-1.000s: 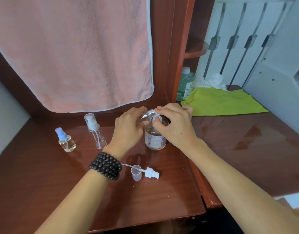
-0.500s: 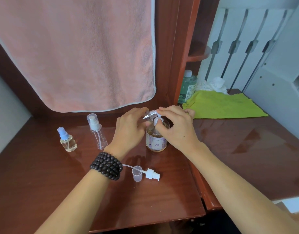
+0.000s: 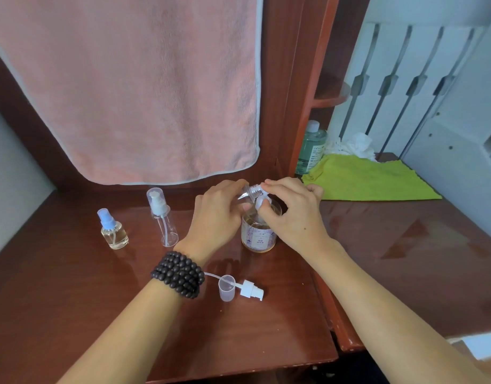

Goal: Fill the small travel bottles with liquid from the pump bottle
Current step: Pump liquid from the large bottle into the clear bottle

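The pump bottle (image 3: pixel 258 235), clear glass with a pale label and amber liquid, stands on the wooden desk (image 3: pixel 100 314). My left hand (image 3: pixel 216 214) holds a small clear travel bottle (image 3: pixel 251 189) tilted, its threaded open neck beside the white pump head (image 3: pixel 262 203). My right hand (image 3: pixel 291 212) grips that pump head from above. Left of my hands stand a tall clear travel bottle (image 3: pixel 162 220) with a white pump and clear cap, and a short bottle (image 3: pixel 113 231) with a blue spray top and some liquid.
A loose white pump with its tube (image 3: pixel 249 291) and a clear cap (image 3: pixel 227 288) lie near the desk's front. A pink towel (image 3: pixel 128 92) hangs behind. To the right are a green cloth (image 3: pixel 369 180), a green bottle (image 3: pixel 310 146) and white tissue (image 3: pixel 355 145).
The view has shifted slightly. Both hands stay at the pump bottle in the same grip, and the bottles on the desk have not moved.
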The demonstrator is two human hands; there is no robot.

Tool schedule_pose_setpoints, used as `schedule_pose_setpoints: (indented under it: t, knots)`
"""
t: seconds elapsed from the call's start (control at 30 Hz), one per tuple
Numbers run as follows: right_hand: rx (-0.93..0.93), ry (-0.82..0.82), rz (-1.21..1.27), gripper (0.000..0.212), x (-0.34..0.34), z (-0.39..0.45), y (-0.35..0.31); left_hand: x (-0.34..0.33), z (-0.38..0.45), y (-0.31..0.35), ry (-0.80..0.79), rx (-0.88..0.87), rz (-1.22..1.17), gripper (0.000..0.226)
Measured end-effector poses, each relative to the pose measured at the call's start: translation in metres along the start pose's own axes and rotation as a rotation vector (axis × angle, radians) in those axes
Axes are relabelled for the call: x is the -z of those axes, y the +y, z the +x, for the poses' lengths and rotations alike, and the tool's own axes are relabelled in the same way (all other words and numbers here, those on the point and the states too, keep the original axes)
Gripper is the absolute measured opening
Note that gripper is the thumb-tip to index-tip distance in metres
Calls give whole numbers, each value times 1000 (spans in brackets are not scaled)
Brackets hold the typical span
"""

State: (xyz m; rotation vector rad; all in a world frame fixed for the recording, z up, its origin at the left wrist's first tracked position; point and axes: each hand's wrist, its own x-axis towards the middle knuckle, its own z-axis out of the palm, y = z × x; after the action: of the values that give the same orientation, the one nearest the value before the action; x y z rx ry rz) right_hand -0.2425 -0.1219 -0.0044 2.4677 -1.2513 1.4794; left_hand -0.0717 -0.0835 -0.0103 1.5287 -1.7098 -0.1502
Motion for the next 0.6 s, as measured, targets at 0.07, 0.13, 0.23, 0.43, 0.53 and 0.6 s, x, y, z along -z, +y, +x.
schedule_pose_setpoints:
  t: [0.07,0.13,0.23,0.43,0.53,0.6]
  knots:
    - [0,1,2,24,0,2,0,1,0,1,3,-1,0,37]
    - [-3,-2,-4,25,-1,3,0,0,0,1,-3,6,-9,38]
    - [-4,-6,-18,22,-3,2,2,-4,0,-3,-20,18,-10,37]
    - [-18,-27,-18,18,-5,1,2,-8,-3,-7,-27,38,-35,37]
    - [-28,-20,21,22,-2,0,0,-3,0,-4,-23,16,-9,36]
    - [-34,-20,39,26,1,-1,-1,0,1,-4,-18,5,0,37]
